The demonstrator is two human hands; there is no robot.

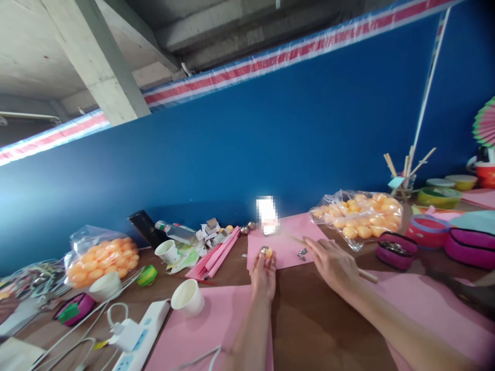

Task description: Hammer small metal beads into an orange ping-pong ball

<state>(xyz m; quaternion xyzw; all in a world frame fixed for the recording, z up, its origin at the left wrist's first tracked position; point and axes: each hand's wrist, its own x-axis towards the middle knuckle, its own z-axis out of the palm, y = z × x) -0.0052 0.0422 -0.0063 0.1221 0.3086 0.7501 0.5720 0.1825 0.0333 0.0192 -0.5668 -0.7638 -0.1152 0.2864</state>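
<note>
Left hand [264,270] — fingertips pinch 1 silver-patched orange ball [268,252] at the front edge of the far pink sheet [286,253]. Right hand [335,264] — fingers closed on 1 wooden stick [367,276], at the sheet's right edge. Silver scraps [302,253] lie between the hands. Bag of orange balls [358,215] sits right of sheet.

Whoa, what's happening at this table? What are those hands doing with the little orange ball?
A person's left hand is holding a small orange ball with something silvery on it, above a pink sheet. The right hand grips a wooden stick, its far end blurry. Between the two hands, a few silvery pieces lie on the sheet. More orange balls sit in clear bags, one off to the left and one to the right.
</note>
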